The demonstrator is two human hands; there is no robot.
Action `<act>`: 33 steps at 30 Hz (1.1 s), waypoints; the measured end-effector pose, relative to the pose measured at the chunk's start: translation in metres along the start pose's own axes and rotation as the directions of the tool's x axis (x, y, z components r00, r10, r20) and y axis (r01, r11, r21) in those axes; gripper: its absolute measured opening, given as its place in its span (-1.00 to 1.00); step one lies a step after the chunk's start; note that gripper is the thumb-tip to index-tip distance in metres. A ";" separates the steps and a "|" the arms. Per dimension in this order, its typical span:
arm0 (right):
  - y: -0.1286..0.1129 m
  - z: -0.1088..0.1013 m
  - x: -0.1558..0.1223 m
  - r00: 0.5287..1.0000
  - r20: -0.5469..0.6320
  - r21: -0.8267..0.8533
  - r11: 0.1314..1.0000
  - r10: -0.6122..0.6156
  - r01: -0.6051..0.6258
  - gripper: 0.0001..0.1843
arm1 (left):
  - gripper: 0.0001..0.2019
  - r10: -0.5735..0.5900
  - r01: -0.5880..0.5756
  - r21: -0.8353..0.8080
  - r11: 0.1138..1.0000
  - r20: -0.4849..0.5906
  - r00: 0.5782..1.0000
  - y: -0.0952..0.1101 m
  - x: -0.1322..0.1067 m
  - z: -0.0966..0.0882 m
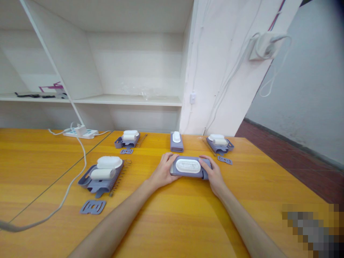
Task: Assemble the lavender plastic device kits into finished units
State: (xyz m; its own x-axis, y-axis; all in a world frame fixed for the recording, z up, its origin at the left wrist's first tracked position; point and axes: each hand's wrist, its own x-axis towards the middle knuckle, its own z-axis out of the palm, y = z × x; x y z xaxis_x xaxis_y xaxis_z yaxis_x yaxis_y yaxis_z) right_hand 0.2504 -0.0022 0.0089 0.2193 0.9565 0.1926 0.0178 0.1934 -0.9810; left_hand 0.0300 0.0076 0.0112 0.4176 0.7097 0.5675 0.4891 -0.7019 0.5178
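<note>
My left hand (165, 171) grips the left end of a purple-grey plastic case (175, 171), and my right hand (213, 174) grips its right end. The case lies level between them, just above or on the wooden table. A white oval pad (188, 166) with a textured middle faces up on it. At the right end, a purple-grey end piece (204, 173) sits partly under my right fingers; I cannot tell whether it is fully joined. Just beyond my hands stands a similar case (177, 147) with a white oval pad on top.
Sets of loose parts lie at left (103, 175), back left (128, 139) and right (219, 142): purple-grey shells, white rollers, ovals, springs and flat slotted plates. A white cable (80, 154) crosses the left side from a power strip (83, 134). White shelves (129, 100) stand behind.
</note>
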 end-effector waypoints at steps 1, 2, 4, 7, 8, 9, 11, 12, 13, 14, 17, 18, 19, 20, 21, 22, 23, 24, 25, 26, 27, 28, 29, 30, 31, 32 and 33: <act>-0.001 0.000 0.000 1.000 0.016 0.011 1.000 0.008 -0.008 -0.60 | -0.26 -0.001 0.001 -0.002 1.000 0.000 1.000 0.000 0.000 0.000; -0.001 -0.001 0.000 1.000 0.026 0.018 1.000 0.014 -0.015 -0.61 | -0.25 -0.002 0.002 -0.003 1.000 0.001 1.000 -0.001 0.000 0.000; -0.001 -0.001 0.001 0.999 0.030 0.022 0.999 0.023 -0.024 -0.62 | -0.25 -0.003 0.003 -0.004 1.000 0.008 1.000 -0.001 0.000 0.000; 0.001 -0.002 0.004 1.000 0.004 0.020 0.999 0.028 -0.028 -0.62 | -0.24 0.000 0.000 -0.009 1.000 0.022 1.000 0.000 -0.001 0.000; 0.002 -0.001 0.004 1.000 -0.004 0.020 0.999 0.030 -0.029 -0.61 | -0.24 0.002 -0.002 -0.012 1.000 0.026 1.000 0.000 -0.001 0.000; 0.003 -0.001 0.005 0.999 -0.010 0.021 0.999 0.032 -0.032 -0.61 | -0.24 0.005 -0.004 -0.015 1.000 0.028 1.000 0.000 -0.001 0.000; 0.004 -0.001 0.006 0.999 -0.019 0.018 0.999 0.041 -0.041 -0.62 | -0.23 0.009 -0.008 -0.021 1.000 0.033 0.999 0.001 -0.001 0.000; 0.004 -0.001 0.007 0.999 -0.024 0.013 0.999 0.042 -0.042 -0.63 | -0.23 0.010 -0.009 -0.023 1.000 0.036 0.999 0.001 -0.001 -0.001; 0.005 0.000 0.007 0.999 -0.029 0.007 0.999 0.040 -0.040 -0.63 | -0.23 0.010 -0.009 -0.023 1.000 0.037 0.999 0.002 -0.001 -0.001; 0.005 0.000 0.007 0.999 -0.035 0.001 0.999 0.036 -0.036 -0.64 | -0.23 0.011 -0.010 -0.022 1.000 0.037 0.999 0.002 -0.001 -0.001; 0.004 0.000 0.006 0.999 -0.041 -0.013 1.000 0.020 -0.020 -0.65 | -0.24 0.014 -0.013 -0.018 1.000 0.034 0.999 0.000 -0.001 0.000; 0.004 0.000 0.005 0.999 -0.034 -0.013 1.000 0.017 -0.017 -0.65 | -0.23 0.013 -0.013 -0.017 1.000 0.032 0.999 0.000 -0.001 0.000; 0.003 0.000 0.004 1.000 -0.021 -0.009 1.000 0.018 -0.018 -0.64 | -0.22 0.011 -0.010 -0.017 1.000 0.029 1.000 -0.001 -0.001 0.000; 0.002 -0.001 0.003 1.000 0.000 0.000 1.000 0.022 -0.022 -0.62 | -0.21 0.007 -0.007 -0.017 1.000 0.028 1.000 -0.001 -0.002 0.000; 0.001 -0.002 0.003 0.999 0.027 0.013 0.999 0.032 -0.032 -0.61 | -0.20 0.005 -0.004 -0.018 1.000 0.029 1.000 -0.002 -0.002 0.001; 0.001 -0.003 0.003 0.998 0.052 0.024 0.999 0.044 -0.045 -0.60 | -0.20 0.003 -0.002 -0.020 1.000 0.031 1.000 -0.002 -0.002 0.001; 0.001 -0.003 0.003 0.996 0.068 0.034 0.998 0.056 -0.059 -0.59 | -0.20 0.003 -0.002 -0.022 1.000 0.035 0.999 -0.002 -0.002 0.001; 0.001 -0.003 0.003 0.995 0.074 0.039 0.997 0.066 -0.069 -0.60 | -0.20 0.004 -0.003 -0.026 1.000 0.040 0.999 -0.002 -0.002 0.001; 0.001 -0.003 0.004 0.995 0.067 0.041 0.996 0.073 -0.075 -0.61 | -0.19 0.005 -0.004 -0.028 1.000 0.045 0.999 -0.002 -0.002 0.001; 0.002 -0.003 0.004 0.996 0.050 0.039 0.996 0.077 -0.079 -0.62 | -0.19 0.005 -0.004 -0.031 1.000 0.052 0.999 -0.003 -0.002 0.001; 0.003 -0.002 0.005 0.996 0.029 0.036 0.996 0.080 -0.081 -0.63 | -0.18 0.005 -0.003 -0.032 0.999 0.058 0.998 -0.003 -0.002 0.001; 0.004 -0.001 0.006 0.996 0.009 0.035 0.996 0.084 -0.084 -0.64 | -0.18 0.005 -0.002 -0.033 0.999 0.066 0.998 -0.003 -0.002 0.001; 0.005 0.000 0.007 0.996 -0.003 0.034 0.995 0.090 -0.090 -0.64 | -0.18 0.005 -0.002 -0.033 0.999 0.073 0.997 -0.004 -0.003 0.001; 0.005 0.001 0.007 0.995 -0.009 0.034 0.995 0.096 -0.096 -0.64 | -0.17 0.006 -0.003 -0.033 0.999 0.077 0.997 -0.004 -0.003 0.001; 0.006 0.001 0.007 0.995 -0.013 0.031 0.995 0.100 -0.100 -0.63 | -0.16 0.007 -0.004 -0.033 0.999 0.079 0.997 -0.005 -0.003 0.001; 0.006 0.002 0.007 0.995 -0.013 0.027 0.995 0.099 -0.098 -0.63 | -0.16 0.008 -0.005 -0.032 0.999 0.078 0.997 -0.006 -0.003 0.002; 0.006 0.002 0.007 0.996 -0.012 0.021 0.996 0.092 -0.092 -0.64 | -0.16 0.009 -0.006 -0.031 1.000 0.075 0.997 -0.006 -0.003 0.002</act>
State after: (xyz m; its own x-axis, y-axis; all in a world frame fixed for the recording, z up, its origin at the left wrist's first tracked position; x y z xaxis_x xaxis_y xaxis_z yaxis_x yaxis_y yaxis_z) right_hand 0.2500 0.0064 0.0048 0.2313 0.9676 0.1008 -0.0227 0.1089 -0.9938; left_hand 0.0274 0.0103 0.0050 0.4781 0.7061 0.5223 0.4626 -0.7080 0.5336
